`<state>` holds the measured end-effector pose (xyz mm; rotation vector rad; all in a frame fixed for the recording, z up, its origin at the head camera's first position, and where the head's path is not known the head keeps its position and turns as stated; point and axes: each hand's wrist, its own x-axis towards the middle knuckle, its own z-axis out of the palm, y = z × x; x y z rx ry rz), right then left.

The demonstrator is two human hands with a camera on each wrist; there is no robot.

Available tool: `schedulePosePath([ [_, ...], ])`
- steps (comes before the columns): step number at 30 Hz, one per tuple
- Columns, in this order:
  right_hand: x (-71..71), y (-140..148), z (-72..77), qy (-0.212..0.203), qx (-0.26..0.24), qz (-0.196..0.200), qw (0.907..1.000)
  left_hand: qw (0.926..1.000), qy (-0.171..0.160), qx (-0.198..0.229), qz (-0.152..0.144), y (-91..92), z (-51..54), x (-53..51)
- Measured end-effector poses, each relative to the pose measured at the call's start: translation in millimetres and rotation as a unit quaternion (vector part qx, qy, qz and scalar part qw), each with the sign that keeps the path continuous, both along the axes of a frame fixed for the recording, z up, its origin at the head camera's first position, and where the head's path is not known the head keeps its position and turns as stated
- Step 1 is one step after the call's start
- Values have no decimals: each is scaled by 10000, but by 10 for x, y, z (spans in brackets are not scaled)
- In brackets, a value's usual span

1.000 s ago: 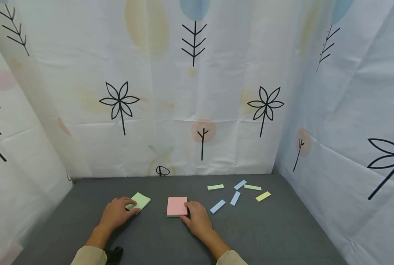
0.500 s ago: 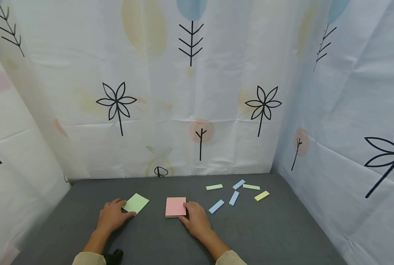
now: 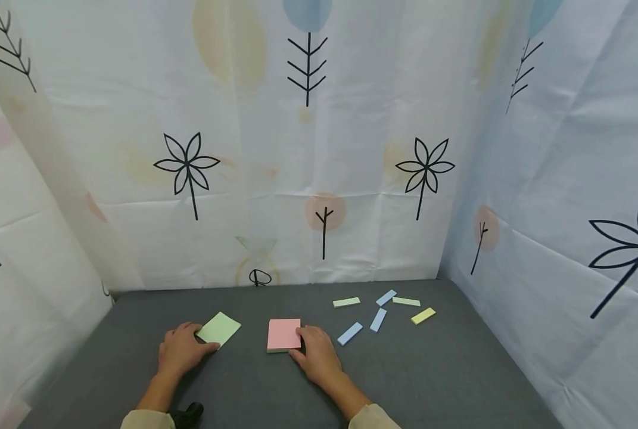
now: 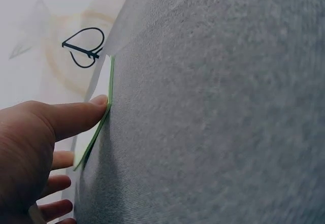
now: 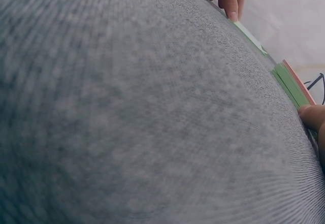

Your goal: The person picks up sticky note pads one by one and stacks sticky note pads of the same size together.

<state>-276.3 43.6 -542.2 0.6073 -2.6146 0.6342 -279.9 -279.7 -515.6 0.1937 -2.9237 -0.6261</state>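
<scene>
Left hand (image 3: 181, 350) has drawn back, exposing square green paper pad (image 3: 220, 328), pinched wide; right hand (image 3: 319, 353) pinches square pink-topped paper stack (image 3: 283, 334).

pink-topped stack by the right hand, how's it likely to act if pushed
The pink-topped stack looks low and broad, so it should probably slide rather than tip. The right wrist view shows a seam in its green layers, so parts may shift apart.

Head view decently bright, soft light. Wrist cams dimmer, tabletop (image 4: 218, 107) kinda mushy, soft shadow beside green pad (image 4: 90, 136). Right wrist's murky lower left.
</scene>
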Motion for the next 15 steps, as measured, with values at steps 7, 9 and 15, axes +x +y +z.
schedulePosePath([
  [7,1,-2,6,29,-9,32,10000,9967,440,560,398,86,-17,37],
  [9,-1,-3,1,9,-10,26,10000,9947,615,699,445,116,-26,47],
  [15,-10,4,-10,0,7,11,10000,9864,1147,1100,412,200,-58,60],
])
